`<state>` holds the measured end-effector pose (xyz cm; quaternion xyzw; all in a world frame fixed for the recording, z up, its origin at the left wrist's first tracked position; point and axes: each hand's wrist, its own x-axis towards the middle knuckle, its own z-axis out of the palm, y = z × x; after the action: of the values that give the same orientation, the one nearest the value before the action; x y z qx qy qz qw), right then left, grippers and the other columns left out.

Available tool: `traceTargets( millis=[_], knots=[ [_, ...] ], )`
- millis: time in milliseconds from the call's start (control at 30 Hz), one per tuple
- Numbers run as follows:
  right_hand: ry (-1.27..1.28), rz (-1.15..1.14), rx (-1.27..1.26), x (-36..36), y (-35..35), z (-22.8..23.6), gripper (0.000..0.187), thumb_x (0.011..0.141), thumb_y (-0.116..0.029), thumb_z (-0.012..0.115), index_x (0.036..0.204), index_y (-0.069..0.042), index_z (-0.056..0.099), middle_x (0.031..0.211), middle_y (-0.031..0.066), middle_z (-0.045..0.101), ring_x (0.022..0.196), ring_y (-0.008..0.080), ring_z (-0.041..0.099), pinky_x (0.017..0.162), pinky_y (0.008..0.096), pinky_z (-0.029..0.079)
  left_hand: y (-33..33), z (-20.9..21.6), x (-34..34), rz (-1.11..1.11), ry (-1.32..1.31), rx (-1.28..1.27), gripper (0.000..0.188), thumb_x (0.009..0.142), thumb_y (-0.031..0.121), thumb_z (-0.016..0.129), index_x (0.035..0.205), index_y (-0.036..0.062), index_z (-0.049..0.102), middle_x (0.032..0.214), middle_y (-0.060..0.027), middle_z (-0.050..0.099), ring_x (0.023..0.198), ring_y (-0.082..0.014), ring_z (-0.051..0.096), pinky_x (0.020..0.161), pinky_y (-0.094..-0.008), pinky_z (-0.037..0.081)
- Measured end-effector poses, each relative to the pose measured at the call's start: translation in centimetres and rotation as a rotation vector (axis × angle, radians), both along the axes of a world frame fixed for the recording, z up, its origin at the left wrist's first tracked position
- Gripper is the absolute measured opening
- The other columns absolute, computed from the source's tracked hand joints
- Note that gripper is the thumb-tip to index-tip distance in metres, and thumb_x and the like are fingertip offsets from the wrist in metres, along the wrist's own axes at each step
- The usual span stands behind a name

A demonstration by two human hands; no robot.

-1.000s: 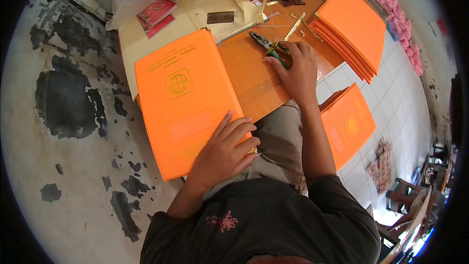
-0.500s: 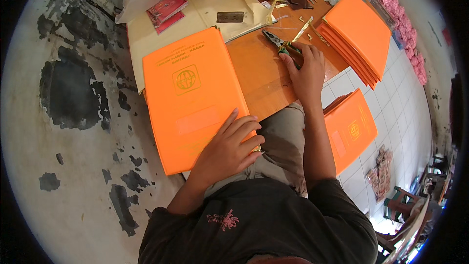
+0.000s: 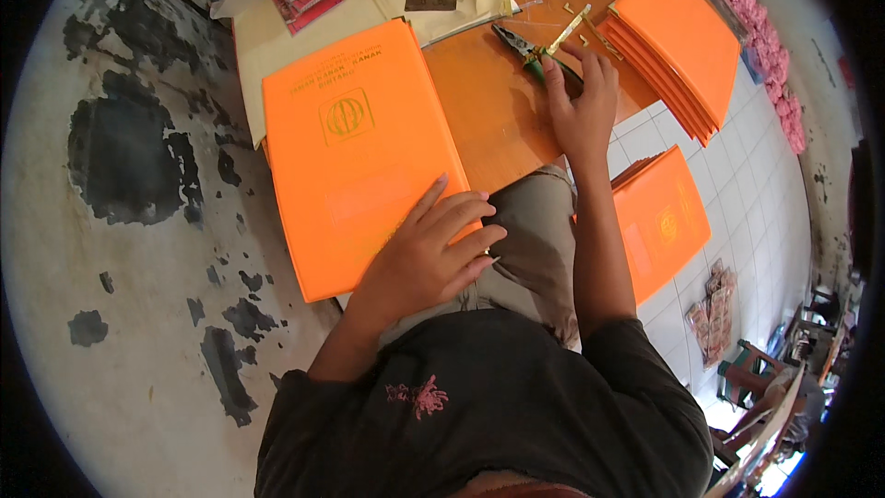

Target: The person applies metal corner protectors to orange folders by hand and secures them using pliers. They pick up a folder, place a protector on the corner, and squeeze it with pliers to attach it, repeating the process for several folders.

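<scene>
In the head view, the left hand point(image 3: 426, 254) lies on the near right corner of an orange folder point(image 3: 318, 171), which is at the left of the table point(image 3: 475, 97). Its visible fingers are straight and spread; the thumb is hidden, so I cannot tell whether it pinches. The right hand point(image 3: 590, 111) is at the pliers point(image 3: 513, 42), fingers loosely bent near the handles; I cannot tell if they grasp. At far right stand stacked folders point(image 3: 678, 23).
</scene>
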<state>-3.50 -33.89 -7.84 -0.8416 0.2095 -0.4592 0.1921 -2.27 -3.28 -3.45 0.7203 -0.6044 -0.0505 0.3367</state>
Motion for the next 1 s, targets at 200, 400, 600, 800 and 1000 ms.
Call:
traceTargets(
  millis=[200,400,600,800,1000],
  knots=[
    [-0.280,0.072,0.051,-0.4,-0.4,0.1,0.028,0.104,-0.018,0.079,0.127,-0.003,0.075,0.129,0.0184,0.076,0.127,0.0379,0.068,0.112,0.0479,0.051,0.3,0.2,0.4,0.036,0.095,-0.257,0.029,0.092,0.006,0.086,0.119,0.0073,0.079,0.124,-0.0113,0.077,0.122,-0.0340,0.076,0.119,-0.0575,0.055],
    [-0.346,0.180,0.292,-6.7,5.7,0.6,0.024,0.108,-0.008,0.072,0.129,0.002,0.068,0.126,0.0151,0.072,0.123,0.0278,0.067,0.112,0.0410,0.050,3.9,1.8,1.7,0.230,0.070,-0.375,0.021,0.093,-0.001,0.083,0.114,0.0010,0.079,0.118,-0.0136,0.080,0.115,-0.0340,0.079,0.108,-0.0515,0.061],
    [-0.312,0.615,1.310,-13.1,13.1,-2.6,0.032,0.119,-0.030,0.060,0.136,-0.004,0.053,0.125,0.0116,0.068,0.114,0.0189,0.065,0.097,0.0361,0.055,9.5,2.0,5.8,0.698,0.077,-0.272,0.027,0.101,0.005,0.078,0.128,-0.0014,0.074,0.131,-0.0142,0.076,0.127,-0.0302,0.072,0.114,-0.0445,0.053],
    [-0.116,0.918,1.598,-13.0,17.4,-3.6,0.051,0.120,-0.040,0.059,0.152,-0.001,0.050,0.128,0.0113,0.071,0.121,0.0245,0.070,0.102,0.0434,0.061,12.3,0.1,7.2,0.969,0.171,-0.123,0.035,0.110,0.014,0.074,0.143,0.0037,0.070,0.148,-0.0101,0.067,0.141,-0.0254,0.063,0.124,-0.0440,0.047],
    [0.031,0.886,1.781,-10.9,18.4,-2.3,0.047,0.117,-0.033,0.069,0.148,0.003,0.062,0.134,0.0141,0.075,0.118,0.0235,0.076,0.099,0.0436,0.066,12.9,-2.0,6.8,0.920,0.343,-0.225,0.035,0.107,0.016,0.077,0.138,0.0009,0.071,0.148,-0.0130,0.067,0.138,-0.0262,0.065,0.120,-0.0426,0.050]
  ],
)
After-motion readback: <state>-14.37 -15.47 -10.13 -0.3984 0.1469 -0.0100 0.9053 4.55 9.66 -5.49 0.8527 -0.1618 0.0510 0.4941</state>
